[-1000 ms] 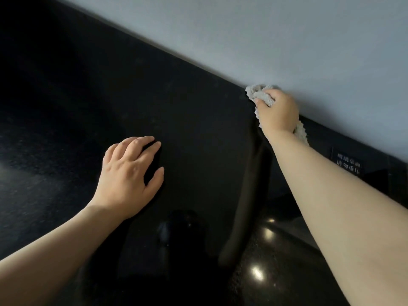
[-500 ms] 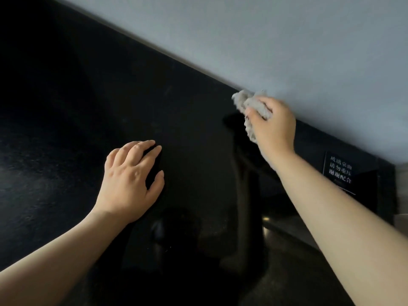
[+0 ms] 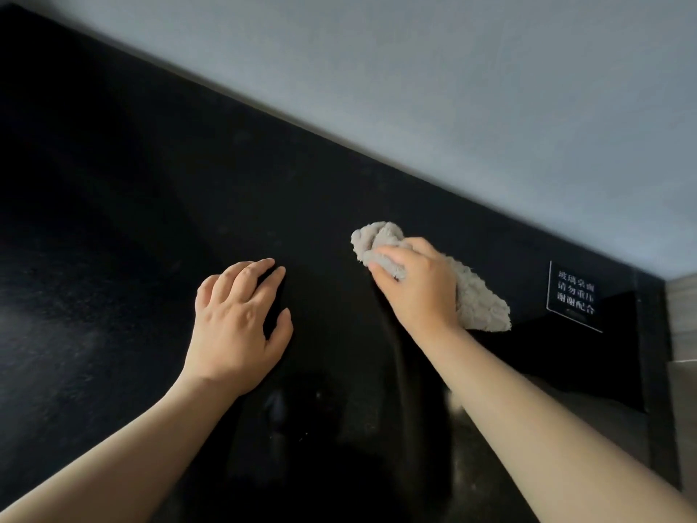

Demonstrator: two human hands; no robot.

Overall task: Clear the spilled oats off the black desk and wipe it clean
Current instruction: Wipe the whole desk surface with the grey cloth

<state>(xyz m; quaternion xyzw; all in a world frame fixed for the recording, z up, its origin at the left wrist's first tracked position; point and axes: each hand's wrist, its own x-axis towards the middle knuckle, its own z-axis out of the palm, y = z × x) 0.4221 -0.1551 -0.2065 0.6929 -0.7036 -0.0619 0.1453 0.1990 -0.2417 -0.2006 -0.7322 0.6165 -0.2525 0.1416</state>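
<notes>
Wiping step in hand. Right hand (image 3: 418,292) grips a grey terry cloth (image 3: 481,302), its fingers (image 3: 388,260) curled over the bunched front end and pressing it to the black desk (image 3: 151,183).

Cloth long axis: runs from far-left to near-right. The wad sticks out beyond the fingertips toward the wall (image 3: 452,88), and the loose tail trails past the wrist toward a small printed label (image 3: 573,296) stuck on the desk near its right end.

Left hand (image 3: 234,322): palm down on the desk, just left of the cloth and apart from it. Its fingers (image 3: 256,273) are straight and slightly spread and hold nothing. It reads as a brace.

Oats: none made out. Faint pale specks lie close to the body between the forearms, too small to tell what they are.

Judgement: the right hand alone carries the cloth. The unwiped span lies left of it and toward the body, so the stroke has room that way until it meets the left hand.

Surface is glossy and dark and shows reflections. Wall is plain grey and meets the desk's far edge.
</notes>
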